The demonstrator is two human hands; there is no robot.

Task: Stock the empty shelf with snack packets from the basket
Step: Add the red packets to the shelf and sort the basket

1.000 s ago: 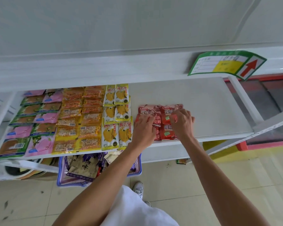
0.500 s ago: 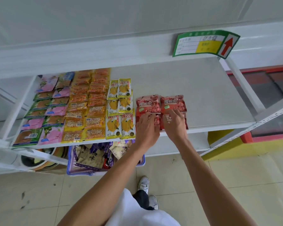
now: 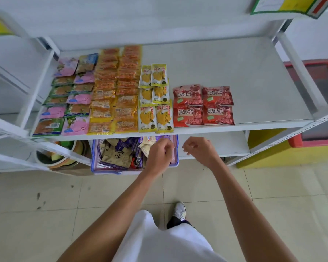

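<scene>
Head view: left hand (image 3: 160,155) hovers over basket (image 3: 97,167), red packets (image 3: 203,105) above.

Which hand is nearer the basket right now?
Left. The left hand hovers over the basket's right end; the right hand hangs just past its right rim, empty.

The shelf (image 3: 254,76) edge hides the basket's (image 3: 134,170) rear half, and the green sign (image 3: 291,6) is cut off at the top.

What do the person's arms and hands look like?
Both arms are bare up to the frame edge, with no sleeves showing. The left hand and right hand wear no gloves, and no rings or watch are visible.
</scene>
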